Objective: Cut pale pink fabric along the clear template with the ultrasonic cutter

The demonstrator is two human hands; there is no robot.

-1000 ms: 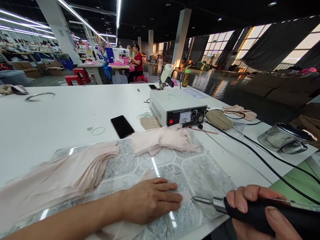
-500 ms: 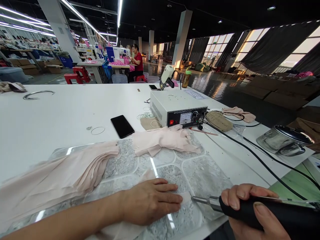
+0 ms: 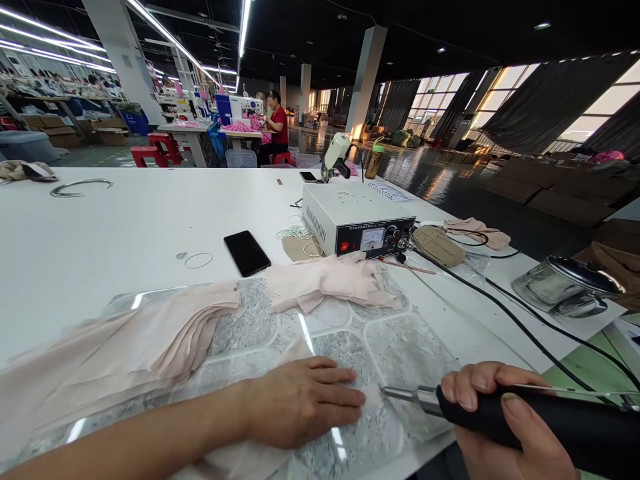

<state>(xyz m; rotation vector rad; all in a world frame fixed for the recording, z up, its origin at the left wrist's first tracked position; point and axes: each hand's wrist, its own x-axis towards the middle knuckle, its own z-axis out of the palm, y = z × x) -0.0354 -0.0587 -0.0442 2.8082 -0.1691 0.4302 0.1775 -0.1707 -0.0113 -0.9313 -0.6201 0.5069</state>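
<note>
My left hand [image 3: 300, 403] lies flat with fingers stretched out, pressing a thin pale pink fabric piece [image 3: 372, 396] onto a clear mat with a grey stone pattern [image 3: 405, 340]. A small end of that fabric sticks out beyond the fingertips. My right hand [image 3: 533, 443] is wrapped round a black-handled tool with a metal tip [image 3: 425, 400]. Its tip is at the fabric's right edge; I cannot tell whether they touch. A stack of pale pink fabric pieces [image 3: 160, 327] lies left of my hand, and another pile [image 3: 330, 283] lies beyond it.
A control box with a dial [image 3: 350, 207] stands behind the mat, its black cable [image 3: 500, 300] running right. A phone [image 3: 247, 253], elastic loops [image 3: 295, 232] and a lidded glass pot [image 3: 560, 287] are on the white table [image 3: 125, 233]. Further back, a person in red [image 3: 277, 123] sits at a sewing machine.
The tool's tip has shifted slightly left and up along the fabric's edge. My left hand stays in place. The view has tilted a little.
</note>
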